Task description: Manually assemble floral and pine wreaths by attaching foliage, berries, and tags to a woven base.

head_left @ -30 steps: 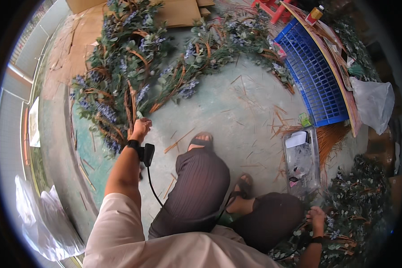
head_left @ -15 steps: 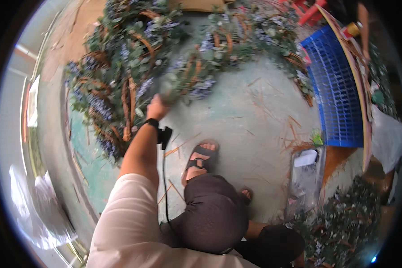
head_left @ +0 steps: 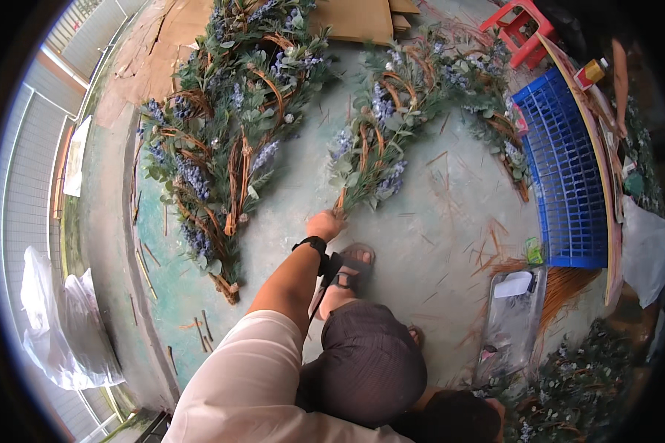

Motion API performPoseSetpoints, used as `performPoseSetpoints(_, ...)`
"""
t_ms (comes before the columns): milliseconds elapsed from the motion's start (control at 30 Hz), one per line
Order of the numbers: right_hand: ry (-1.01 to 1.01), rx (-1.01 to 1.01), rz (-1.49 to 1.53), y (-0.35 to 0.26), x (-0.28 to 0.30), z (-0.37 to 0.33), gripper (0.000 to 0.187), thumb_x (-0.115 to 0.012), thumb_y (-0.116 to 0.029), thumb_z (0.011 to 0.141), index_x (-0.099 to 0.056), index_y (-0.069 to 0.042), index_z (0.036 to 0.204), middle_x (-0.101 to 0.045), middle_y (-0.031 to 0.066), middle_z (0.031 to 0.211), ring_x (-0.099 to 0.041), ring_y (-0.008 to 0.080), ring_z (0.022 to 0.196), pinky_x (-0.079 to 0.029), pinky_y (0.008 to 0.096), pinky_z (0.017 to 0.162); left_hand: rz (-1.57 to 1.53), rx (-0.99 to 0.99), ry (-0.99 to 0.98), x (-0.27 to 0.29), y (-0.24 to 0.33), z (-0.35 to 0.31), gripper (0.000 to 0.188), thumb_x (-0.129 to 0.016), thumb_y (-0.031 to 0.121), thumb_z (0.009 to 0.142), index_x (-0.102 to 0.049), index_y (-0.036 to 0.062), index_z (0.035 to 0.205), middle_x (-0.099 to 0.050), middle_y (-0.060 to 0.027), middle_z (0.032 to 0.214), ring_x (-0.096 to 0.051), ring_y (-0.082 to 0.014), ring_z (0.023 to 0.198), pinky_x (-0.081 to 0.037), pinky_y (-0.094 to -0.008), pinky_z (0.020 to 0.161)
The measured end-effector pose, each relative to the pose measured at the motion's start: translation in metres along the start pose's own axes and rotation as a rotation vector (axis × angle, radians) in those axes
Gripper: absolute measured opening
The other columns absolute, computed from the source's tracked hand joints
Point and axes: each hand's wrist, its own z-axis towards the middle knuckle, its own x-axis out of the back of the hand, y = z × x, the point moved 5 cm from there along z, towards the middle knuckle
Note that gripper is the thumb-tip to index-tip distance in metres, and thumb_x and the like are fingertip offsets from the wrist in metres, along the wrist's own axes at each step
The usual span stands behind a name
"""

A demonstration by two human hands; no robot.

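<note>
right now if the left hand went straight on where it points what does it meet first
Most likely the arched garland: the left hand seems to grip its near end, with leaves and purple flowers just beyond, though depth is unclear.

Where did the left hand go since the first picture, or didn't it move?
Yes. The left hand has moved right, closer to the blue crate, and is now at the near end of the curved garland.

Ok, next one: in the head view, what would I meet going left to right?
White plastic bag → cluster of leafy garlands with purple blooms → left hand, at the near end of the next thing → arched leafy garland → blue plastic basket → whitish plastic bag.
</note>
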Motion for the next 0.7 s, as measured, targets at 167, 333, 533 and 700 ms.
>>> performPoseSetpoints(167, 0.008, -0.005, 0.077, 0.011, -0.025, 0.03, 0.03, -0.046, -0.021, 0.083, -0.051, 0.001, 0.102, -0.058, 0.0097, 0.087, -0.055, 0.0176, 0.078, -0.044, 0.0325, 0.064, -0.138, -0.161, 0.109, 0.015, 0.008, -0.046, 0.038, -0.065, 0.033, 0.066, -0.057, 0.0004, 0.083, -0.059, -0.0221, 0.079, -0.057, -0.0345, 0.077, -0.044, -0.0391, 0.067)
performPoseSetpoints(333, 0.08, 0.002, 0.166, 0.019, -0.042, 0.053, 0.027, -0.046, -0.02, 0.082, -0.053, 0.0, 0.099, -0.058, 0.0095, 0.085, -0.057, 0.0186, 0.076, -0.044, 0.0335, 0.061, 0.131, -0.301, 0.133, 0.072, 0.026, -0.145, 0.042, -0.057, 0.036, 0.073, -0.047, -0.0007, 0.09, -0.057, -0.025, 0.078, -0.055, -0.0394, 0.076, -0.044, -0.0442, 0.067)
performPoseSetpoints(533, 0.152, -0.123, 0.33, 0.049, -0.089, 0.016, 0.024, -0.046, -0.018, 0.081, -0.055, 0.0, 0.095, -0.059, 0.0093, 0.082, -0.058, 0.0198, 0.073, -0.045, 0.0347, 0.057, 0.672, -0.552, 0.194, 0.219, 0.07, -0.24, 0.034, -0.06, 0.036, 0.073, -0.053, 0.0029, 0.08, -0.058, -0.0165, 0.064, -0.058, -0.0318, 0.062, -0.047, -0.0391, 0.056)
performPoseSetpoints(700, 0.231, -0.238, 0.467, 0.07, -0.11, -0.012, 0.022, -0.046, -0.016, 0.081, -0.057, -0.001, 0.092, -0.059, 0.0092, 0.079, -0.059, 0.0208, 0.071, -0.046, 0.0356, 0.053, 0.85, -1.01, 0.151, 0.287, 0.204, -0.289, 0.028, -0.059, 0.032, 0.075, -0.06, 0.0047, 0.075, -0.058, -0.0139, 0.062, -0.057, -0.0265, 0.057, -0.045, -0.0353, 0.053)
